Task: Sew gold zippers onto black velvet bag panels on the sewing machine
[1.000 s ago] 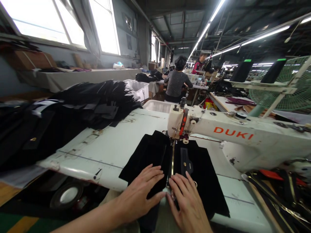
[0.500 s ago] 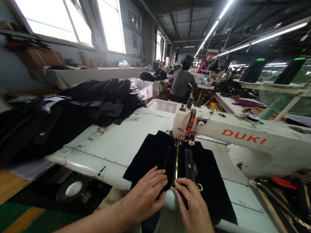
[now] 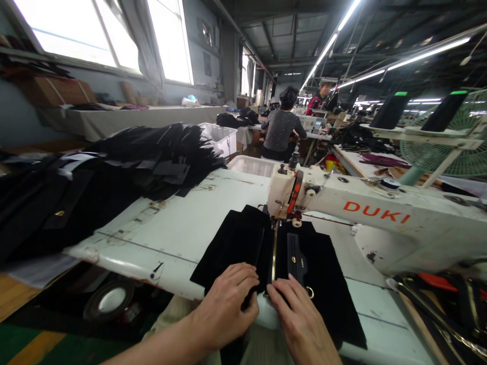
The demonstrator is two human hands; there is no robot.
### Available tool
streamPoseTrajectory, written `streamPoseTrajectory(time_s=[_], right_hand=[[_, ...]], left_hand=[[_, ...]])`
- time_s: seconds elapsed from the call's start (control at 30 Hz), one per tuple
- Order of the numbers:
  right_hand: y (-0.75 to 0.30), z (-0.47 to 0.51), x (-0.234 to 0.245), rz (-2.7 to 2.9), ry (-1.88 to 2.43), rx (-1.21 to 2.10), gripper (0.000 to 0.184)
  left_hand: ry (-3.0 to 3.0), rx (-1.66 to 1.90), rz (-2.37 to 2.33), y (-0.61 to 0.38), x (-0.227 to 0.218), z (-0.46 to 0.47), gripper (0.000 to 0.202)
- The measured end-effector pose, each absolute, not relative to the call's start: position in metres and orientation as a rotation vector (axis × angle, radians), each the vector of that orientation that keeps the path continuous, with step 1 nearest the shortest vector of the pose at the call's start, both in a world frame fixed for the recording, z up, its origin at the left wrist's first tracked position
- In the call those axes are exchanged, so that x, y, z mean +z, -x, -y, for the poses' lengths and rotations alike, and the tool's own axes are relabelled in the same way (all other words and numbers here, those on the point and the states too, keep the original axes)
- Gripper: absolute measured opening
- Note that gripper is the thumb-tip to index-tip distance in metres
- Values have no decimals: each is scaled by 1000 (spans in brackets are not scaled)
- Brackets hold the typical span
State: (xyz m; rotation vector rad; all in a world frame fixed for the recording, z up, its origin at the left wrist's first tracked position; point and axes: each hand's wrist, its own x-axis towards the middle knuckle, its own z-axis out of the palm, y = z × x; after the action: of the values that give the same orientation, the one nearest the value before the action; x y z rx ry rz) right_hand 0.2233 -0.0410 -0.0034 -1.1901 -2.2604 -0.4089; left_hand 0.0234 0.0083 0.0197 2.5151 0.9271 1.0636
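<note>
A black fabric panel [image 3: 228, 243] lies on the pale green machine table, its far part under the head of the sewing machine [image 3: 342, 195]. A gold-toothed zipper [image 3: 274, 253] runs down its middle from the presser foot toward me. At the near edge, my left hand [image 3: 232, 294] has its fingers curled over the left part of the panel, thumb below, closed on the fabric. My right hand [image 3: 299, 314] rests flat, fingers stretched over the zipper's near end. Beside it are a dark strip with a gold stud [image 3: 293, 259] and a gold ring [image 3: 311, 293].
A heap of black pieces [image 3: 163, 157] covers the table's left side. White plastic crates [image 3: 251, 165] stand behind the table. Straps with gold zippers [image 3: 456, 304] lie at the right. Thread cones [image 3: 390, 111] and a green fan [image 3: 443, 147] are beyond. A person [image 3: 283, 126] sits ahead.
My right hand has gone from pinching near the zipper's end to lying flatter over it. The left hand stays about the same place on the fabric. The view has shifted slightly.
</note>
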Motion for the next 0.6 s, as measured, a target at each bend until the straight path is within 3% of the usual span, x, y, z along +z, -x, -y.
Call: streamPoseTrajectory(time_s=[0.2, 0.37, 0.6], right_hand=[[-215, 43, -6, 2120, 1277, -336, 34], [-203, 43, -5, 1917, 1379, -179, 24], [-197, 42, -12, 1817, 1481, -44, 28]], left_hand=[[-2545, 1084, -916, -21, 18, -5, 27], [-2722, 923, -957, -18, 17, 6, 47], [-2589, 858, -879, -22, 24, 5, 43]])
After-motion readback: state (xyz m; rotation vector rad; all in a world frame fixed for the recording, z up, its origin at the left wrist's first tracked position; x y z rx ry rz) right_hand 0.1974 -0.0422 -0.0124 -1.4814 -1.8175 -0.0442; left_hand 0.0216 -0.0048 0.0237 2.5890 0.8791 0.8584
